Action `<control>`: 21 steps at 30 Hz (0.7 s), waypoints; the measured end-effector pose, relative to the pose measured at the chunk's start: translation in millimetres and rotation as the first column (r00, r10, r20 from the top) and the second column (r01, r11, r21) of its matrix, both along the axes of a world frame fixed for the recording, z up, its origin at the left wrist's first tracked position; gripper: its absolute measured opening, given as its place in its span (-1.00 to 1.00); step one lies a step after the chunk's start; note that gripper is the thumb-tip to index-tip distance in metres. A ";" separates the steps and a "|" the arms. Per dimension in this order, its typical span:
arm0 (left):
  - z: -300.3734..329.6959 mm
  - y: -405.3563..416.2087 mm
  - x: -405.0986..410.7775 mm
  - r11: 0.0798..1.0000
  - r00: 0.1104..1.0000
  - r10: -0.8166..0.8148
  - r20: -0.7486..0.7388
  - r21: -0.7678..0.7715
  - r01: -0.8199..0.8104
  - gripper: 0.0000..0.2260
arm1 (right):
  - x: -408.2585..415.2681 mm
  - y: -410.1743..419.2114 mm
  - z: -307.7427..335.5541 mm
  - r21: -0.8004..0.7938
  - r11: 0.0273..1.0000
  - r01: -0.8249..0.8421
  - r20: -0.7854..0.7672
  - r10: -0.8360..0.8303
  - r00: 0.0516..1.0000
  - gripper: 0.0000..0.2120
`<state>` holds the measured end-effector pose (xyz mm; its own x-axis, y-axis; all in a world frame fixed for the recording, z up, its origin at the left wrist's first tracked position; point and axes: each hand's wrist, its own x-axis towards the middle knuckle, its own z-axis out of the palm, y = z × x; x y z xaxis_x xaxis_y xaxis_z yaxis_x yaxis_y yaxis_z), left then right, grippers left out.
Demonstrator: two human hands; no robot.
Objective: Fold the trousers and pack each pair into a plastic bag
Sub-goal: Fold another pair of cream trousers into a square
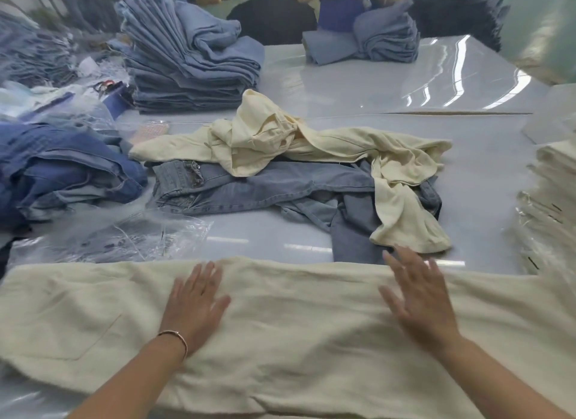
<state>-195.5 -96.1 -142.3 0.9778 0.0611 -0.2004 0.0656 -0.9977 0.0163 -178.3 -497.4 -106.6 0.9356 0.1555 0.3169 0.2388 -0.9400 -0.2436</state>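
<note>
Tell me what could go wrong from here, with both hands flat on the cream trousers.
1. The cream trousers spread across the table's near edge under the left hand and right hand; the near side might slip off.
2. The rumpled cream trousers and blue denim jeans lie just beyond, so a fold could snag them.
3. The clear plastic bags look slippery and might slide away.

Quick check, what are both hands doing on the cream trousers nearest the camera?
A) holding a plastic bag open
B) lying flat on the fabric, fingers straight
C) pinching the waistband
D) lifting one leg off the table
B: the left hand and right hand lie palm-down with straight fingers on the cream trousers, which are spread flat.
</note>
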 end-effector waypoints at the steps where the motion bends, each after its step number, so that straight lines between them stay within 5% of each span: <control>1: -0.3 1.7 -2.5 1.000 0.998 0.025 0.051 -0.020 -0.024 -0.25 | -9.7 23.6 -5.9 -0.013 0.995 -0.099 -0.003 0.098 0.995 -0.42; 4: 6.1 15.0 -18.8 0.990 0.978 0.143 0.152 -0.025 -0.140 -0.36 | -42.2 85.4 -25.4 -0.071 0.949 -0.307 -0.055 0.304 0.951 -0.43; 8: 4.1 53.7 -54.0 0.989 0.989 0.145 -0.019 -0.026 -0.145 -0.49 | -64.6 125.5 -31.0 -0.131 0.917 -0.377 -0.081 0.369 0.926 -0.52; 12: 29.9 114.2 -89.0 0.988 0.957 0.154 0.247 -0.045 -0.148 -0.47 | -53.1 153.4 -14.1 -0.038 0.929 -0.368 -0.004 0.368 0.930 -0.88; 14: 32.2 156.8 -102.5 0.975 0.901 0.219 0.375 -0.069 -0.209 -0.53 | -50.4 184.9 -8.1 0.012 0.929 -0.370 -0.020 0.370 0.929 -0.72; 16: 32.5 199.4 -107.8 0.947 0.879 0.320 0.353 -0.123 -0.296 -0.63 | -51.9 229.2 -3.0 0.054 0.921 -0.385 -0.047 0.388 0.921 -0.61; 19: 33.2 257.0 -104.0 0.893 0.828 0.444 0.342 -0.094 -0.441 -0.86 | -51.3 303.7 3.5 0.081 0.889 -0.451 -0.082 0.457 0.886 -0.60; 21: 32.6 293.8 -94.5 0.845 0.782 0.520 0.343 -0.073 -0.529 -0.80 | -43.8 351.0 6.8 0.097 0.873 -0.478 -0.097 0.487 0.868 -0.62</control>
